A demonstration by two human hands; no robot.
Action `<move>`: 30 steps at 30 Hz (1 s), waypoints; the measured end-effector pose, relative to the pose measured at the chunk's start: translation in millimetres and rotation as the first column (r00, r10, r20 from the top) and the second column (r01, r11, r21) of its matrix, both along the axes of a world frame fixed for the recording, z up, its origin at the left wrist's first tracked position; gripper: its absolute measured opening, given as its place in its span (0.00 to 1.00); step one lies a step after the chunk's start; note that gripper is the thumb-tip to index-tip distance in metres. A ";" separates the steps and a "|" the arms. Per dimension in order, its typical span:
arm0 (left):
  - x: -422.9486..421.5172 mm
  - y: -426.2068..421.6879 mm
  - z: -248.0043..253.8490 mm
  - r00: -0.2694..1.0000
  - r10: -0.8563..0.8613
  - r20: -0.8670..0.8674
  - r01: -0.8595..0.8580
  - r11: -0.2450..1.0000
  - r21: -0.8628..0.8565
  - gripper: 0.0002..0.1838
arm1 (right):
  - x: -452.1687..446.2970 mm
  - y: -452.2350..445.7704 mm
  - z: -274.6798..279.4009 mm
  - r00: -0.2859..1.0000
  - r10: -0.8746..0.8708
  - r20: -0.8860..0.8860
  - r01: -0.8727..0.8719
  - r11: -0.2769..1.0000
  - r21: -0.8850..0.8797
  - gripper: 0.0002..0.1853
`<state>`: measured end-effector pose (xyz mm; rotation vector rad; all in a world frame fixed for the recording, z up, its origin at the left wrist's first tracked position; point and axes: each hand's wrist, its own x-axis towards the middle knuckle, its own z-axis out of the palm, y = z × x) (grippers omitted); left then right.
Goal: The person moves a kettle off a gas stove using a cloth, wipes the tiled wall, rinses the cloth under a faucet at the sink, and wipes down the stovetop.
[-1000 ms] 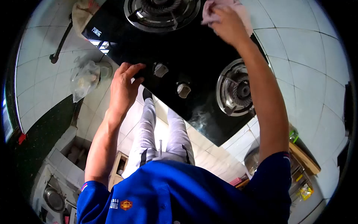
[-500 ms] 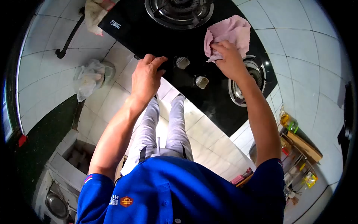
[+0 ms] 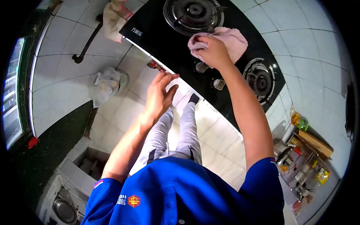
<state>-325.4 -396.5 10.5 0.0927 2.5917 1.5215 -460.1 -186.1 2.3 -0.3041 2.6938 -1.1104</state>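
Observation:
A pink cloth point(image 3: 233, 42) with a zigzag edge lies on the black glass of the gas stove point(image 3: 157, 37). My right hand point(image 3: 213, 52) is closed round its bunched left part, just below the upper burner point(image 3: 195, 13). Under that wrist, one control knob point(image 3: 201, 67) shows; another knob point(image 3: 218, 84) sits lower right. My left hand point(image 3: 161, 92) hangs by the stove's front edge, thumb and fingers apart, with nothing in it. Whether its fingertips touch the edge, I cannot tell.
A second burner point(image 3: 259, 80) is at the stove's right end. Left of the stove, a cloth point(image 3: 113, 22) hangs near a dark pipe point(image 3: 88, 42), with a plastic bag point(image 3: 107, 86) below. A rack point(image 3: 300, 165) of kitchen things stands at right. A metal pot point(image 3: 64, 210) is lower left.
My right hand has moved left across the stove with the pink cloth, towards the upper burner and knobs. My left hand has drawn back from the stove top. The whole view has shifted.

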 end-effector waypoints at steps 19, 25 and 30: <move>23.7 -16.0 -14.4 0.980 0.179 0.082 -0.193 0.957 0.215 0.12 | 59.5 -24.7 108.3 0.978 -0.118 0.174 0.203 0.735 -0.647 0.13; 28.5 16.1 -2.7 0.986 0.142 0.086 -0.157 0.968 0.198 0.12 | 70.1 105.8 148.9 0.938 -0.321 0.129 0.302 0.576 -0.760 0.14; 42.4 41.4 -1.6 0.979 0.162 0.123 -0.182 0.967 0.178 0.13 | 34.8 125.3 124.1 0.960 -0.213 -0.180 0.161 0.951 -0.265 0.14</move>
